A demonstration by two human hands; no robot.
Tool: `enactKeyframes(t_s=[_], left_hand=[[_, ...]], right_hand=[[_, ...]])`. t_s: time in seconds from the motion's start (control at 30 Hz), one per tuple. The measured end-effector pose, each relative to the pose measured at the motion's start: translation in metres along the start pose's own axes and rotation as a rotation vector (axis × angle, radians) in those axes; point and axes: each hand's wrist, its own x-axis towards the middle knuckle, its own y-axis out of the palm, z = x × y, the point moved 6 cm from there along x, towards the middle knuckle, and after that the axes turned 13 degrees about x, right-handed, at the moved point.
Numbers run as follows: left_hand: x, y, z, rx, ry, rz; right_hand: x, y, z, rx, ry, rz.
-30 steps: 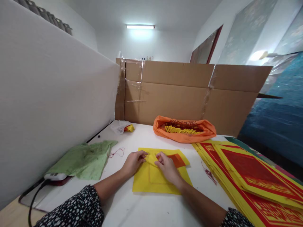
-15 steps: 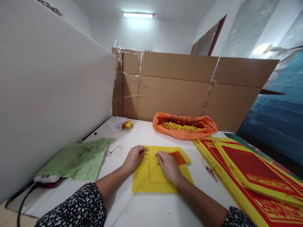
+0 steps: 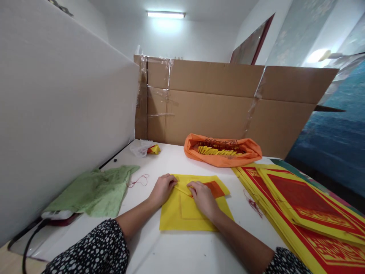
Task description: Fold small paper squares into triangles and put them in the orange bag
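— Yellow paper sheet (image 3: 188, 213), centre frame, flat on white counter (image 3: 176, 251); left hand (image 3: 162, 189) and right hand (image 3: 203, 197), fingers pressed together, pinning folded flap.

— Risk: crooked crease if sheet slides under uneven pressure.

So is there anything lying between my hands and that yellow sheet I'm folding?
Nothing visible does. The left hand and right hand already rest directly on the yellow paper sheet, pressing its folded flap. The orange bag and the green cloth lie off to the sides.
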Motion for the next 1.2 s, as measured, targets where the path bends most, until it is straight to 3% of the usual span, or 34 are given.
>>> enactKeyframes(t_s=[0.2,0.37,0.43,0.5,0.63,0.73,0.9,1.0,1.13,1.2], left_hand=[[0.003,-0.002,-0.006,0.210,0.043,0.044],[-0.021,0.009,-0.051,0.622,0.464,0.190],[-0.034,0.017,-0.059,0.728,0.441,0.234],[-0.043,0.022,-0.063,0.772,0.376,0.206],[-0.049,0.028,-0.061,0.714,0.278,0.189],[-0.050,0.024,-0.058,0.663,0.261,0.187],[-0.049,0.008,-0.059,0.627,0.271,0.194],[-0.035,0.000,-0.057,0.617,0.279,0.240],[-0.008,-0.005,-0.054,0.605,0.418,0.282],[0.000,-0.004,-0.050,0.552,0.524,0.304]], right_hand=[[0.001,0.003,0.000,-0.052,0.008,0.020],[-0.002,0.006,0.001,-0.165,0.015,0.058],[-0.005,0.005,0.002,-0.206,0.017,0.070],[-0.011,0.003,0.005,-0.230,-0.013,0.083],[-0.031,0.001,0.009,-0.277,-0.150,0.153],[-0.048,0.001,0.000,-0.244,-0.154,0.170],[-0.068,-0.008,-0.010,-0.026,-0.130,0.135],[-0.071,-0.020,-0.013,0.180,-0.057,0.118],[-0.072,-0.042,-0.019,0.553,0.168,-0.042],[-0.076,-0.039,-0.020,0.874,0.355,-0.046]])
